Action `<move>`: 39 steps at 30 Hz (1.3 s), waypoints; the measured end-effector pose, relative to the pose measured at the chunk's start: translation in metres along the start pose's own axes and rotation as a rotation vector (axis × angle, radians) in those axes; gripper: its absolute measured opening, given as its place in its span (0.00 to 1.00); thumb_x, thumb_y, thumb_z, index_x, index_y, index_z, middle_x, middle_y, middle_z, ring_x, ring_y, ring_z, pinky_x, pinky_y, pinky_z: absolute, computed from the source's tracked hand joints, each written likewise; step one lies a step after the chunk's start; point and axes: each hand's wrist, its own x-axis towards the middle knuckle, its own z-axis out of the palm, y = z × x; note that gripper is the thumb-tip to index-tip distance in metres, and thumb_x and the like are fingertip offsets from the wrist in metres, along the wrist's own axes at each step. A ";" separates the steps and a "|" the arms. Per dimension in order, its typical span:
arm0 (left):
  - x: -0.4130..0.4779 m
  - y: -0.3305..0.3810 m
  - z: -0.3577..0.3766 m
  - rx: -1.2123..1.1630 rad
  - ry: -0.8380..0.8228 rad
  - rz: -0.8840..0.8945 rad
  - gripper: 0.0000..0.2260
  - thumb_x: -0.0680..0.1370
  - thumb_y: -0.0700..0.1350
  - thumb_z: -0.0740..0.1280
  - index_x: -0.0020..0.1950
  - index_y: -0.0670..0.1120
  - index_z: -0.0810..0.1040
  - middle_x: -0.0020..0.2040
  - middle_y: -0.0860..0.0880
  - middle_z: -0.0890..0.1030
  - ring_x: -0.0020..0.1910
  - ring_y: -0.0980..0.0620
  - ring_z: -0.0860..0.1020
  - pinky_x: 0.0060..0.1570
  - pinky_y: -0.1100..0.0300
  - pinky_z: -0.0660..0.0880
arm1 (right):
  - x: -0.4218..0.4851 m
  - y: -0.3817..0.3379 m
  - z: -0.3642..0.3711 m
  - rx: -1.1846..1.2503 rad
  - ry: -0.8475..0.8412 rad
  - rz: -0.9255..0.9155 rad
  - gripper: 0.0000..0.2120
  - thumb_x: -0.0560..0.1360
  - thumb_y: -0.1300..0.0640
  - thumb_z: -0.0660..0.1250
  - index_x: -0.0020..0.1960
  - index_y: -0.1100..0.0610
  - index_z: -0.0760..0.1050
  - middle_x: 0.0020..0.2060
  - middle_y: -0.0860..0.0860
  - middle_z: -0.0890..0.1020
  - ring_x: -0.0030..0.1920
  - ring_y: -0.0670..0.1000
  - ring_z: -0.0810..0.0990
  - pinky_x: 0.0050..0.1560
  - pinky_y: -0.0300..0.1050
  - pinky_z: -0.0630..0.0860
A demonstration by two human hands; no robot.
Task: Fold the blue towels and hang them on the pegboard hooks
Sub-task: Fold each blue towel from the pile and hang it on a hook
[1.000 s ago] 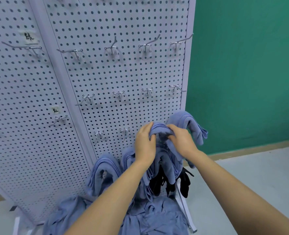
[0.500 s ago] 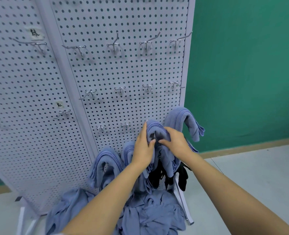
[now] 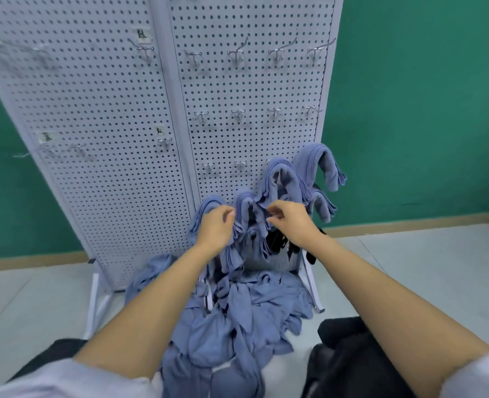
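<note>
Room: a green wall [image 3: 424,110] and a pale floor [image 3: 409,268] sit behind a white pegboard [image 3: 237,96] standing on its own frame.
Middle towel: a folded blue towel [image 3: 246,201] hangs low on the board, saddled over a hook hidden under it.
Its lie: the fold is on top and the long axis runs down the board, both ends pointing at the floor. Draped this way, its weight probably balances on either side of the hook.
Left hand: the left hand [image 3: 216,228] is at the towel's left edge with its fingers loosely curled; I cannot tell whether they pinch cloth.
Right hand: the right hand [image 3: 290,222] is at the right edge with thumb and forefinger close together; a pinch or an empty curl, I cannot tell.
Neighbours: more hung towels [image 3: 315,159] arch the same way beside and above it, with black cloth [image 3: 277,242] beneath.
Upper hooks: the upper hooks [image 3: 239,54] jut out bare.
Pile: unfolded towels [image 3: 237,311] are heaped at the board's foot, within reach and probably the next to be folded.
</note>
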 end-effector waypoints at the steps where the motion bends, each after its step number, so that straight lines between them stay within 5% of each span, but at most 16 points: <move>1: -0.010 -0.011 -0.003 0.006 0.006 -0.013 0.14 0.83 0.45 0.57 0.63 0.42 0.76 0.54 0.46 0.79 0.49 0.50 0.75 0.49 0.59 0.70 | -0.010 -0.004 0.011 -0.001 -0.037 -0.006 0.15 0.79 0.60 0.65 0.65 0.62 0.73 0.58 0.58 0.79 0.57 0.57 0.77 0.63 0.50 0.72; 6: -0.056 -0.074 -0.006 0.021 0.013 -0.120 0.12 0.83 0.44 0.58 0.57 0.43 0.79 0.48 0.46 0.81 0.43 0.49 0.75 0.47 0.53 0.73 | -0.046 -0.008 0.074 0.005 -0.180 0.024 0.13 0.78 0.60 0.65 0.61 0.62 0.76 0.58 0.57 0.79 0.58 0.55 0.77 0.64 0.47 0.72; 14: -0.081 -0.163 0.033 -0.031 -0.103 -0.314 0.10 0.82 0.41 0.58 0.45 0.46 0.78 0.36 0.47 0.77 0.32 0.49 0.71 0.35 0.57 0.71 | -0.054 0.029 0.165 0.007 -0.346 0.140 0.12 0.79 0.59 0.64 0.61 0.62 0.75 0.58 0.57 0.79 0.53 0.53 0.77 0.58 0.47 0.74; 20: -0.063 -0.216 0.104 -0.054 -0.227 -0.463 0.11 0.79 0.37 0.60 0.38 0.47 0.74 0.33 0.47 0.74 0.35 0.49 0.71 0.38 0.60 0.68 | -0.030 0.086 0.224 -0.010 -0.443 0.273 0.12 0.78 0.58 0.64 0.59 0.61 0.76 0.55 0.58 0.81 0.54 0.56 0.79 0.55 0.51 0.76; 23: -0.048 -0.236 0.142 -0.064 -0.287 -0.535 0.13 0.78 0.36 0.62 0.34 0.47 0.73 0.33 0.47 0.73 0.34 0.49 0.71 0.40 0.58 0.74 | -0.013 0.114 0.252 -0.014 -0.493 0.309 0.12 0.78 0.58 0.63 0.60 0.60 0.75 0.55 0.58 0.81 0.54 0.56 0.79 0.54 0.52 0.76; 28: -0.023 -0.263 0.193 -0.061 -0.336 -0.636 0.07 0.77 0.40 0.66 0.44 0.40 0.82 0.45 0.42 0.82 0.48 0.45 0.80 0.47 0.60 0.71 | 0.015 0.151 0.291 0.005 -0.519 0.339 0.12 0.78 0.60 0.64 0.61 0.61 0.75 0.55 0.58 0.81 0.56 0.55 0.79 0.57 0.52 0.76; 32: -0.008 -0.278 0.222 -0.083 -0.352 -0.680 0.20 0.74 0.44 0.71 0.26 0.45 0.66 0.28 0.46 0.69 0.29 0.51 0.68 0.30 0.61 0.62 | 0.027 0.171 0.311 0.051 -0.497 0.354 0.11 0.77 0.62 0.64 0.59 0.61 0.76 0.55 0.56 0.81 0.56 0.53 0.79 0.57 0.48 0.76; 35: -0.004 -0.277 0.234 -0.108 -0.279 -0.659 0.22 0.75 0.40 0.69 0.26 0.47 0.61 0.25 0.50 0.62 0.26 0.56 0.61 0.26 0.64 0.60 | 0.030 0.180 0.318 0.104 -0.480 0.362 0.10 0.77 0.63 0.65 0.57 0.61 0.77 0.53 0.56 0.81 0.55 0.53 0.79 0.56 0.49 0.76; 39: -0.005 -0.265 0.232 -0.204 0.072 -0.620 0.19 0.75 0.36 0.67 0.27 0.46 0.65 0.25 0.50 0.64 0.28 0.54 0.61 0.33 0.62 0.62 | 0.028 0.182 0.308 0.155 -0.430 0.351 0.11 0.77 0.66 0.63 0.58 0.63 0.77 0.53 0.57 0.81 0.54 0.54 0.79 0.56 0.42 0.75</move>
